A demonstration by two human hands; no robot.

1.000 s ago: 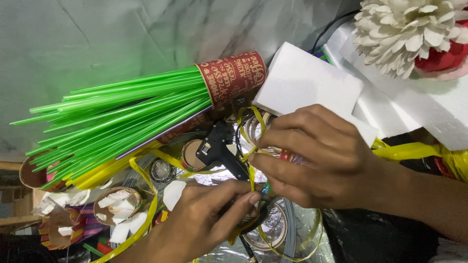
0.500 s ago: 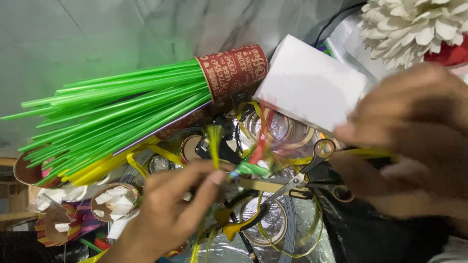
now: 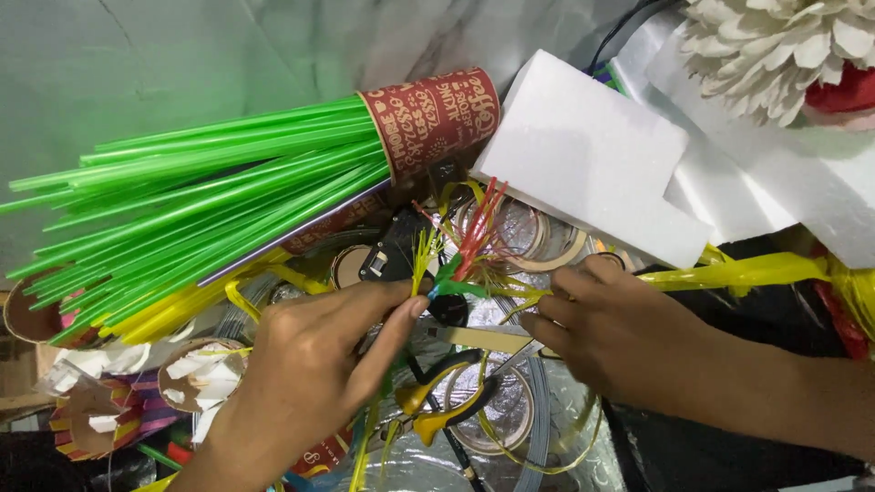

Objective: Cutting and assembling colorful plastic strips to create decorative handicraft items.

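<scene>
Two hands at work: left hand (image 3: 310, 364) pinches a small tuft of cut straw strips (image 3: 451, 251), yellow, red and green, between thumb and fingers; right hand (image 3: 611, 337) rests loosely curled just beside it, grasping nothing clearly. Green straws (image 3: 200, 210) in red paper cup (image 3: 433, 118) lie behind.

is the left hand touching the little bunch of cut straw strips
Touching. The head view shows the left hand pinching the bunch of cut straw strips at its base between thumb and fingertips, no gap.
</scene>
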